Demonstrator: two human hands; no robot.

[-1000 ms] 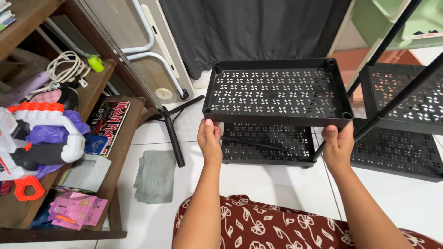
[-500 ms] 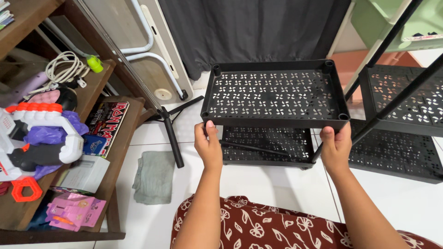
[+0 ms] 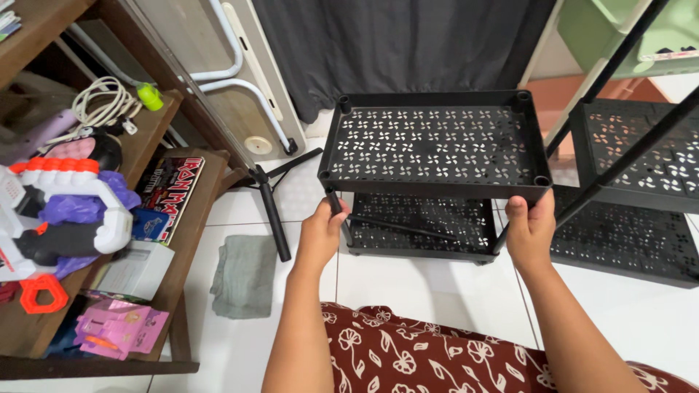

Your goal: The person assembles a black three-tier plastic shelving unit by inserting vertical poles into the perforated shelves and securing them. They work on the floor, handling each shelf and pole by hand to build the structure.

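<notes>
Left hand [image 3: 318,234] clenched on near-left black post [image 3: 336,206]; right hand [image 3: 530,231] grasping near-right corner of black perforated tray [image 3: 435,145], above lower tray [image 3: 422,225].

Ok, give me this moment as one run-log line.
left hand: gripping black pole under tray corner | right hand: holding black perforated tray at near right corner | lower tray: on white floor

Centre: we see an upper tray [image 3: 435,145] above a lower tray [image 3: 422,225] on the floor [image 3: 408,280].
Hands: our left hand [image 3: 318,236] at the upper tray's near left corner, our right hand [image 3: 530,231] at its near right corner.
Right: a second rack [image 3: 632,196] just beside the trays.
Left: a wooden shelf [image 3: 186,240] with a toy blaster [image 3: 58,211] on it.
Between: a folded cloth [image 3: 244,276] on the floor, between shelf and trays.
Behind: a curtain [image 3: 400,44].
</notes>
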